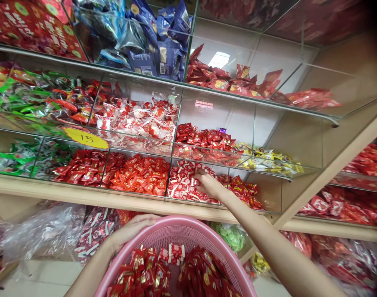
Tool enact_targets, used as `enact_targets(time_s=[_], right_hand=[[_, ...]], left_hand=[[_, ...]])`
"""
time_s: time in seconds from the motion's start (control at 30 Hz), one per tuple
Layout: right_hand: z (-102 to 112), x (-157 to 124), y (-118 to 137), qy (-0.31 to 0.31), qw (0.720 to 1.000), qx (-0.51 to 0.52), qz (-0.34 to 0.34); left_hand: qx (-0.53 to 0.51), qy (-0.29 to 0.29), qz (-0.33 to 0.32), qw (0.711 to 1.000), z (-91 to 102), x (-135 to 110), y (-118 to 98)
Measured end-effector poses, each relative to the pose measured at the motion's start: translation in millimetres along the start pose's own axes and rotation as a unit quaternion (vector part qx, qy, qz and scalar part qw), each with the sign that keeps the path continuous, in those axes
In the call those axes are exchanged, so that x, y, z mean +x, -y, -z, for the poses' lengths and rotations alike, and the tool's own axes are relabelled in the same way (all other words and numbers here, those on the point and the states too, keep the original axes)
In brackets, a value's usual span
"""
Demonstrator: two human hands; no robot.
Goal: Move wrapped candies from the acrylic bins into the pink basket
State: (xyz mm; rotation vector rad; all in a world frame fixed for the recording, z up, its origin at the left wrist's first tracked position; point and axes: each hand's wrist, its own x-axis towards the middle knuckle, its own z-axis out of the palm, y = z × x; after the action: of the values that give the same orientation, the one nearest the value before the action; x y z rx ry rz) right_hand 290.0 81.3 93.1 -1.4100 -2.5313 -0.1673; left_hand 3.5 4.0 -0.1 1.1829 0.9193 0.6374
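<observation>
My left hand is closed over the left rim of a pink plastic basket, its fingers lying along the edge. Red wrapped candies with gold marks and darker red packets lie inside, with a few red-and-white candies between them. Over the basket, my right hand reaches into a lower shelf compartment. Its bent fingers touch the red-and-white wrapped candies there. Whatever those fingers hold, if anything, is hidden.
Clear dividers split the shelves into candy compartments. Bright red candies fill the neighbouring one. A glass shelf edge runs just above my right hand. A yellow price tag reads 15. Plastic bags lie beneath the wooden ledge.
</observation>
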Motion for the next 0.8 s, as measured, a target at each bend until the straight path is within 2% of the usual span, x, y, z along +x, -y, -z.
enact_targets(time_s=[0.13, 0.23, 0.33, 0.5, 0.8], right_hand=[[21, -2, -6, 0.001, 0.999, 0.039, 0.032], [30, -6, -6, 0.06, 0.995, 0.053, 0.067], [27, -11, -2, 0.111, 0.989, 0.037, 0.093], [19, -13, 6, 0.144, 0.987, -0.001, 0.067], [16, -8, 15, 0.145, 0.985, -0.065, 0.068]], left_hand=[[0.011, -0.013, 0.006, 1.0, -0.7, -3, -4], [0.009, -0.01, 0.005, 1.0, -0.9, -3, -5], [0.01, -0.004, 0.001, 1.0, -1.2, -1, -3], [0.016, -0.006, -0.006, 1.0, -1.4, -1, -2], [0.03, -0.012, -0.01, 0.999, 0.0, -2, -2]])
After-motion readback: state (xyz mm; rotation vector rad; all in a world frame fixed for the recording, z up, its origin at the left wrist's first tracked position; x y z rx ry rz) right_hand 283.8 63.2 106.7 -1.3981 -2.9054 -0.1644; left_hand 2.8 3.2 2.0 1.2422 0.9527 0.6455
